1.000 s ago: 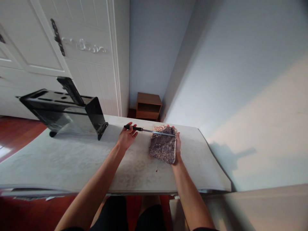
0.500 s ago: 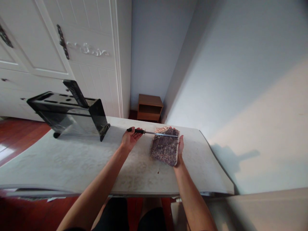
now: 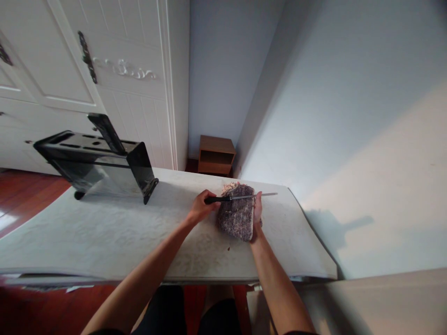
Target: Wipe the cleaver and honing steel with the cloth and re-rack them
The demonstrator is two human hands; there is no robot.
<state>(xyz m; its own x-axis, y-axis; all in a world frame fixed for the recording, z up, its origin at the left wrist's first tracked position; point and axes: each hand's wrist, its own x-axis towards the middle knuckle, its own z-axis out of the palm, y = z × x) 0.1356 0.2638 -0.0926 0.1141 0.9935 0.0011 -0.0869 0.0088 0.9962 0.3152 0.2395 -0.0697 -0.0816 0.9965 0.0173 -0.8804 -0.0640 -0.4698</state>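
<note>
- Holder (image 3: 87, 160): upright on the table (image 3: 122, 237), one black handle (image 3: 108, 135) projecting from its slotted top.
- Left hand (image 3: 203, 207): right of the holder, closed around the grip of a black-handled rod (image 3: 241, 197).
- Rod: right of the holder, across the cloth (image 3: 237, 221), tip extending past it.
- Right hand (image 3: 257, 210): farther from the holder, clasping the cloth; fingers mostly hidden.

Left hand (image 3: 203, 207) grips black-handled tool (image 3: 241, 197); right hand (image 3: 257, 210) holds fuzzy cloth (image 3: 237, 220).
</note>
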